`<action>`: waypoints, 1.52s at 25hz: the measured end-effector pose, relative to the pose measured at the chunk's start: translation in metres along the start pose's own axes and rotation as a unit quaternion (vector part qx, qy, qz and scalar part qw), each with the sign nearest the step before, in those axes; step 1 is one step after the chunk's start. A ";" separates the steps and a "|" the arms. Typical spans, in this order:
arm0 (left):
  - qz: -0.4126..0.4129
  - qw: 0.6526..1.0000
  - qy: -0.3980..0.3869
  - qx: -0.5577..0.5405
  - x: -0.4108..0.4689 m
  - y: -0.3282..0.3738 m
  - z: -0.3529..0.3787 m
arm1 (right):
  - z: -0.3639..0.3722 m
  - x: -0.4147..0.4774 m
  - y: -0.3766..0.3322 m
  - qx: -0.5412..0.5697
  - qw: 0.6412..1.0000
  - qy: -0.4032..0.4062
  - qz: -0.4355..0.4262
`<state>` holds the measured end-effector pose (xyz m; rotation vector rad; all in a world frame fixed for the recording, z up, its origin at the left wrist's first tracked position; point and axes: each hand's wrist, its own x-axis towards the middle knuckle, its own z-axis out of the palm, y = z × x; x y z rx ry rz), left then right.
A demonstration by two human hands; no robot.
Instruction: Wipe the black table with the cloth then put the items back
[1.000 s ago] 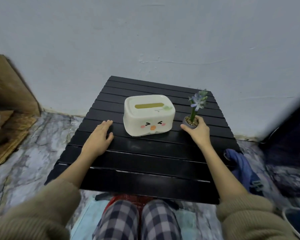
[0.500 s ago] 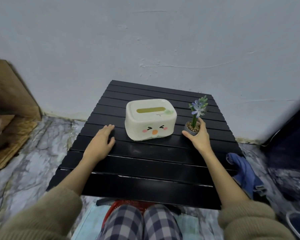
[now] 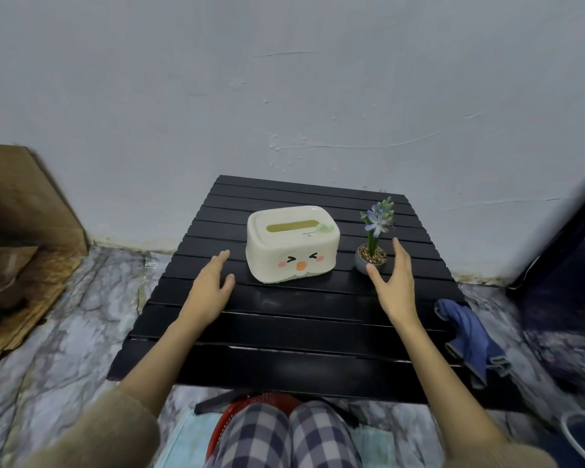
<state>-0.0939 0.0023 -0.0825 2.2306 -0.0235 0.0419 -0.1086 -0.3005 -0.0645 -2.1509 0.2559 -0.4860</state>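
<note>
The black slatted table point(image 3: 284, 336) stands against the wall. A cream tissue box point(image 3: 293, 243) with a cartoon face sits near its middle. To its right stands a small grey pot with a purple flower point(image 3: 372, 246). My right hand point(image 3: 394, 282) is open just beside and in front of the pot, thumb near its base, not gripping it. Left of the tissue box, my left hand point(image 3: 210, 290) rests flat on the table, holding nothing. The blue cloth point(image 3: 470, 336) lies crumpled off the table's right edge.
A marbled floor surrounds the table. Brown cardboard point(image 3: 24, 238) leans at the left wall. A dark panel point(image 3: 568, 265) stands at the right. A red stool point(image 3: 250, 400) and my checked trousers point(image 3: 284, 437) are under the table's near edge.
My right hand has let go of the flower pot and opened, drawing back slightly. The pot now stands alone on the table. My left hand has stayed flat.
</note>
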 end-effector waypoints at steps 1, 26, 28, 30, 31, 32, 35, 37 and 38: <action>0.004 1.000 -0.003 -0.006 -0.003 0.006 0.000 | 0.000 -0.006 -0.007 -0.004 0.999 0.012 -0.031; 0.028 0.993 -0.102 -0.048 0.008 0.044 0.007 | 0.044 -0.009 -0.030 0.144 0.973 -0.165 0.070; 0.022 0.993 -0.107 -0.046 0.009 0.037 0.013 | 0.045 -0.015 -0.026 0.148 0.972 -0.165 0.077; 0.012 0.993 -0.110 -0.049 0.010 0.032 0.015 | 0.046 -0.018 -0.023 0.146 0.972 -0.167 0.074; 0.002 0.993 -0.113 -0.045 0.008 0.033 0.016 | 0.044 -0.019 -0.025 0.143 0.972 -0.168 0.077; -0.004 0.993 -0.113 -0.045 0.010 0.032 0.017 | 0.044 -0.018 -0.022 0.141 0.973 -0.168 0.077; -0.019 0.994 -0.092 -0.048 0.007 0.042 0.012 | 0.035 -0.021 -0.030 0.143 0.971 -0.170 0.088; -0.001 0.996 -0.066 -0.057 -0.007 0.042 0.010 | 0.023 -0.026 -0.035 0.158 0.972 -0.155 0.079; 0.004 0.996 -0.053 -0.077 -0.013 0.043 0.007 | 0.016 -0.028 -0.039 0.174 0.971 -0.145 0.073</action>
